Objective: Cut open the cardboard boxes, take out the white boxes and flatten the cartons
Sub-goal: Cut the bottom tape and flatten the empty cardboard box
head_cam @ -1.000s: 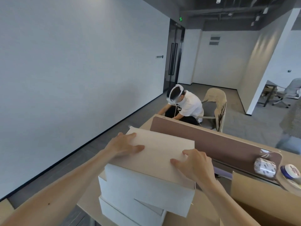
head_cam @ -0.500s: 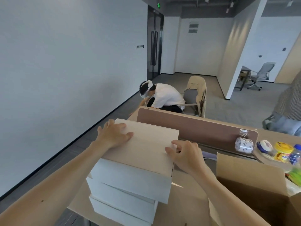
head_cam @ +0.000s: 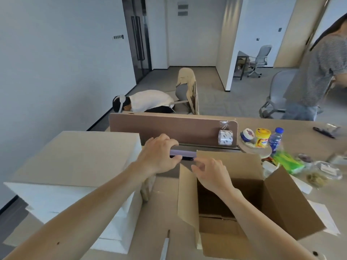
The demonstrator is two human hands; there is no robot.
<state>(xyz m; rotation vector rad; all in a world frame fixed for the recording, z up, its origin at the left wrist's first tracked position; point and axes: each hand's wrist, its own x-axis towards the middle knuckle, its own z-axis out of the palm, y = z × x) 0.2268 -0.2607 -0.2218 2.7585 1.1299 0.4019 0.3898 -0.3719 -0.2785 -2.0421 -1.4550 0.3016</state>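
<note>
A stack of white boxes [head_cam: 56, 199] stands on the desk at the left. To its right is an open brown carton [head_cam: 281, 194], flaps up, with a dark inside and no white box showing in it. Between the two, my left hand [head_cam: 159, 154] grips a slim lilac tool [head_cam: 185, 152] that lies level just behind the carton's rear flap. My right hand [head_cam: 212, 175] hovers over the carton's rear left corner. Its fingers are loosely curled near the tool's right end, with nothing visibly in them.
A brown divider panel [head_cam: 178, 126] crosses the desk behind my hands, with a tape roll [head_cam: 225, 137] hanging on it. Jars [head_cam: 262, 137], a bottle [head_cam: 276, 138] and a green packet [head_cam: 287, 162] crowd the right. One person [head_cam: 150, 101] crouches beyond the divider and another [head_cam: 315, 72] stands far right.
Both hands left the top white box and moved right. My left hand now grips the lilac tool and my right hand is above the carton. My view turned right.
</note>
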